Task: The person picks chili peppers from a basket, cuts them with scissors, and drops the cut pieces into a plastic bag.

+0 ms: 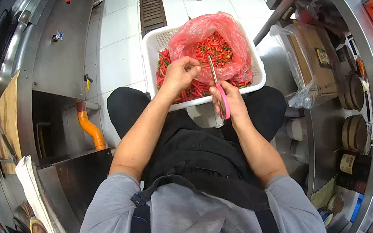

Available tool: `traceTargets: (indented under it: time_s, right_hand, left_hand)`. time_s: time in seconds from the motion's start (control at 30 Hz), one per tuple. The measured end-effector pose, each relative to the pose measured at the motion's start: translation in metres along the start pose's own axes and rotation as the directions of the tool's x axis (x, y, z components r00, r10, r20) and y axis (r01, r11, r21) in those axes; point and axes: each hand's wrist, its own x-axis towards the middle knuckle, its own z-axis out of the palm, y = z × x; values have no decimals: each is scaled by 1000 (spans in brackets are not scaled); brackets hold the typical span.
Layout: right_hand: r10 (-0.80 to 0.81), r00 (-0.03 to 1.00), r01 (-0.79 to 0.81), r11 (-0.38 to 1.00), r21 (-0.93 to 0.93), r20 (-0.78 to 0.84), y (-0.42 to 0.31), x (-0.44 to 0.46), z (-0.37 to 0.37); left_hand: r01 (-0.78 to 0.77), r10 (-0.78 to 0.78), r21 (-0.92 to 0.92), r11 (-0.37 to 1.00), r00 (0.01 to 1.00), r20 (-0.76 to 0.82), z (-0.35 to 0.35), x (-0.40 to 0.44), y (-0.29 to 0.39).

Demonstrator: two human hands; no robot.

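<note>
My left hand (182, 74) is pinched on a thin red chili (204, 65) above the white basket (259, 77). In my right hand (232, 99) are scissors with pink handles (225, 104), their blades pointing away from me beside the chili. Whether the blades touch it is too small to tell. A pink plastic bag (184, 33) stands open inside the basket, holding many cut red and green chili pieces (216, 48). Whole red chilies (160, 67) lie around the bag, at the basket's left and front.
The basket is between my knees. Steel cabinets (59, 43) and an orange pipe (88, 125) stand at left. On the right are a steel shelf (317, 146) and a cardboard box (319, 59) in clear plastic. A floor drain grate (151, 4) runs behind the basket.
</note>
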Motion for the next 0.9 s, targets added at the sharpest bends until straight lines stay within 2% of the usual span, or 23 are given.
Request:
traceTargets:
  time_s: [0.13,0.33,0.4,0.43,0.5,0.63,0.8,0.9]
  right_hand:
    - [-31,1000,31,998,56,5,12,-2,-2]
    - [-53,998,52,997,56,20,3,-1,4]
    - [-50,998,48,998,40,26,4,3,1]
    - [-46,998,45,999,23,31,5,5,0]
    - [-27,999,26,999,45,29,8,6,-1]
    - [52,999,-52,996,73,-8,7,2,-3]
    - [26,999,-23,994,102,-28,10,-5,-6]
    - [12,1000,-11,996,83,-4,11,-5,-6]
  left_hand:
    - [-3,2,-18,1000,998,-56,4,6,-4]
    - [-90,89,22,996,995,47,10,-7,23]
    - [14,-14,1,1000,997,71,9,-9,31]
    - [15,-15,0,1000,997,69,11,-7,24]
    - [-110,110,24,994,994,8,15,-3,10]
    - [-78,79,80,994,997,-6,16,0,10]
    - [-68,72,75,995,996,-51,17,3,10]
    - [-102,104,67,992,994,-20,19,3,12]
